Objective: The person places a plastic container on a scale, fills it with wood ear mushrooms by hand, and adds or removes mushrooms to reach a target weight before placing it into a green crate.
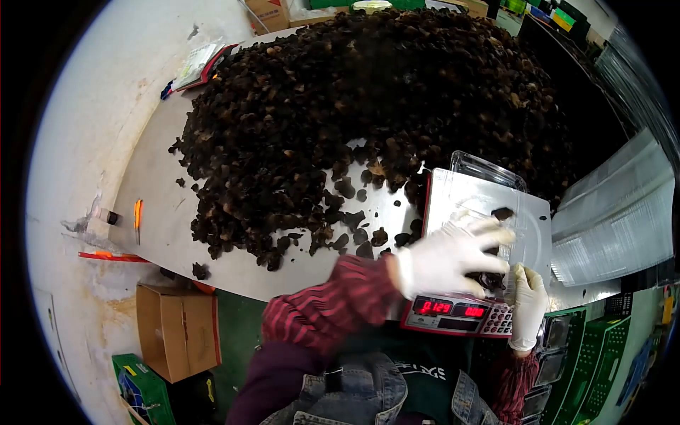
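Note:
My left hand, in a white glove, is open with its fingers spread over the silver pan of a digital scale. Dark pieces of wood ear mushroom show beneath and beside its fingers, and another mushroom piece lies farther back. My right hand, also gloved, has its fingers closed at the pan's right front edge, on what appears to be the rim of a clear plastic box, mostly hidden by glare and my hands. The scale's red display reads about 0.129.
A large heap of wood ear mushrooms covers much of the metal table. Behind the scale lies a clear plastic tray. Stacked clear plastic containers stand right. A cardboard box and green crates are below.

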Motion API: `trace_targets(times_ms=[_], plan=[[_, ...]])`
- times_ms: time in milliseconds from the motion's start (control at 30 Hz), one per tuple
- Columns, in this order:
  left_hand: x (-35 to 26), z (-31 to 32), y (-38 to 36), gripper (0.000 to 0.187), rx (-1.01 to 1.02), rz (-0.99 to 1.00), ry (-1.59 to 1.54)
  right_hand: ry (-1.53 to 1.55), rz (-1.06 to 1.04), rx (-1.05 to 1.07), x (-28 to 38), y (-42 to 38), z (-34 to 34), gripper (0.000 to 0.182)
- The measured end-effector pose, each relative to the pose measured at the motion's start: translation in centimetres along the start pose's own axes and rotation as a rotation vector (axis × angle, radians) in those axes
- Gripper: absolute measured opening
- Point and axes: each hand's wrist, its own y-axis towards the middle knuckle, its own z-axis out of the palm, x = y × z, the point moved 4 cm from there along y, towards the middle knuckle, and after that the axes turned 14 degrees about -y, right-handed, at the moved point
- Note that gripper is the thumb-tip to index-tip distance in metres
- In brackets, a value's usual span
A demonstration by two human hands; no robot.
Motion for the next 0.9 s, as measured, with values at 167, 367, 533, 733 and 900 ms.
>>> trace_targets(times_ms=[167, 367, 533, 733, 900], plan=[[8.2, -11.9, -10.3, 0.045, -0.501, -0.478, 0.733, 0.048, -0.012, -0.043, -0.5, 0.0, -0.9, 0.029], [13.4, -12.0, -18.6, 0.061, -0.378, -1.044, 0.766, -0.079, -0.074, -0.116, -0.7, 0.4, -0.5, 0.028], [13.4, -8.9, -17.8, 0.03, -0.258, -0.679, 0.838, -0.138, -0.203, -0.155, -0.7, 0.5, 0.0, 0.03], [16.1, -12.7, -19.5, 0.01, -0.596, -0.569, 0.487, -0.153, -0.261, -0.164, -0.4, 0.1, -0.3, 0.03], [10.9, -12.4, -12.8, 0.01, -0.756, -0.443, 0.15, -0.136, -0.273, -0.136, -0.4, 0.3, -0.2, 0.026]])
